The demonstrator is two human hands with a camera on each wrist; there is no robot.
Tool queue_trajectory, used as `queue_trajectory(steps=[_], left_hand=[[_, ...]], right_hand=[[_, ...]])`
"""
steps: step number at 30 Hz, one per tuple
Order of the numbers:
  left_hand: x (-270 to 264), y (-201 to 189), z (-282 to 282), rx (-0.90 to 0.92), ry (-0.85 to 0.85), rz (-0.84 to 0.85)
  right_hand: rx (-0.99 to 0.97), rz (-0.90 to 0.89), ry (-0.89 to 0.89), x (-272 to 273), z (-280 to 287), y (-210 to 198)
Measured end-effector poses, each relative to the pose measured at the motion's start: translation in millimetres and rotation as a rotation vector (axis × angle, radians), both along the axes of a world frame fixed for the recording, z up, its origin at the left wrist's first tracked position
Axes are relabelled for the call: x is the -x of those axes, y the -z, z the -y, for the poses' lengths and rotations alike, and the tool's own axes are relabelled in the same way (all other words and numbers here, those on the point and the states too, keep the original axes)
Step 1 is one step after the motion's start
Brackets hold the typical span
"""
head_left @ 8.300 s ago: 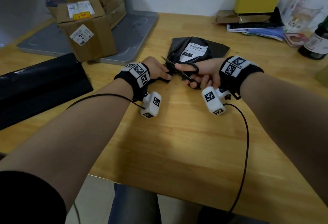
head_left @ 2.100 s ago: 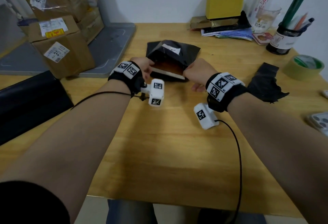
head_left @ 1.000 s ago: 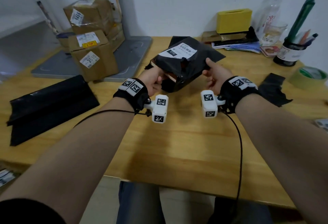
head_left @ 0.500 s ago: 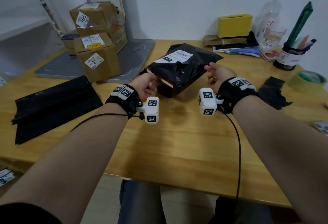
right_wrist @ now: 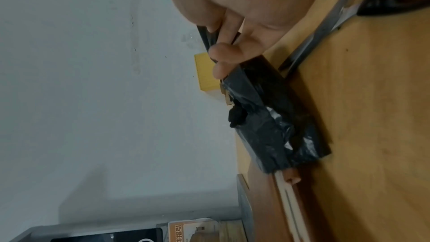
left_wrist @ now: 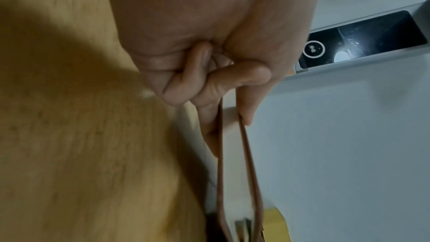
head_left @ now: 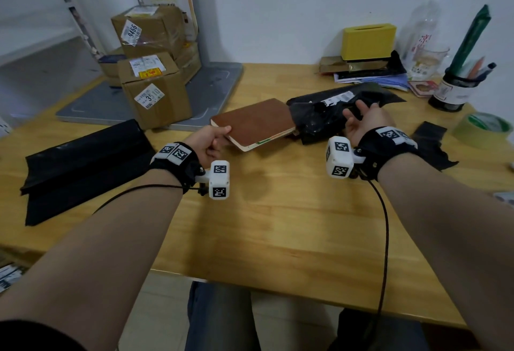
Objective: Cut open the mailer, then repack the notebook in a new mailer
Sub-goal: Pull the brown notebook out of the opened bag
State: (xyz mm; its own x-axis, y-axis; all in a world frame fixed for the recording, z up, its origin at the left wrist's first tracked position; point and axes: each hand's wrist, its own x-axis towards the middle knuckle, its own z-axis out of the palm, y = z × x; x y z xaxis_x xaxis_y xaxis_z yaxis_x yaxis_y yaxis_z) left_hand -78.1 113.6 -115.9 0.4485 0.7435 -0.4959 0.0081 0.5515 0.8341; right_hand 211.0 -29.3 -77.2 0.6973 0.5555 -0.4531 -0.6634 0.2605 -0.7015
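Observation:
My left hand (head_left: 215,139) pinches the near left corner of the brown notebook (head_left: 256,121), which is held low over the table. Most of the notebook is out in the open; its right end sits at the mouth of the cut black mailer (head_left: 325,112). My right hand (head_left: 361,118) grips the mailer's far end, fingers (right_wrist: 224,55) curled over the black plastic (right_wrist: 267,117). In the left wrist view, thumb and fingers clamp the notebook's page edge (left_wrist: 232,172). A folded stack of new black mailers (head_left: 83,164) lies at the left.
Cardboard boxes (head_left: 155,92) stand on a grey platform (head_left: 214,86) at the back left. A cut-off black strip (head_left: 434,144) and a tape roll (head_left: 484,128) lie right of my right wrist. A yellow box (head_left: 368,40) and a pen jar (head_left: 456,89) stand by the wall.
The notebook was inside the raised mailer; now my left hand has drawn it out to the left, while my right hand has carried the mailer right and down.

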Motion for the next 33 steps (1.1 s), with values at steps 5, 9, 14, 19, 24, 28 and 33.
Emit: queue_trajectory(steps=[5,9,14,19,24,28,33], left_hand=[[3.6,5.5,-7.4,0.039,-0.232,0.065],[2.7,4.1,-14.5,0.017,-0.397,0.136],[-6.6,-15.4,-9.1,-0.035,-0.443,0.311],[-25.4,-38.8,0.3,-0.055,-0.404,0.392],[-43.4,-49.4,10.7,-0.108,-0.295,0.383],[-68.7,-57.0,28.4,-0.104,-0.265,0.334],[-113.4,-61.0,48.6,-0.095,-0.211,0.31]], right_hand=[[0.065,-0.011,-0.025,-3.7,2.7,1.9],[0.155,0.021,-0.237,-6.4,1.5,8.0],[0.199,0.079,-0.423,3.3,5.1,8.5],[0.242,0.163,-0.625,18.3,13.0,2.6],[0.281,0.295,-0.522,23.5,5.4,-1.2],[0.165,0.441,-0.526,30.3,1.2,-20.1],[0.185,0.674,-0.804,36.5,1.3,-39.4]])
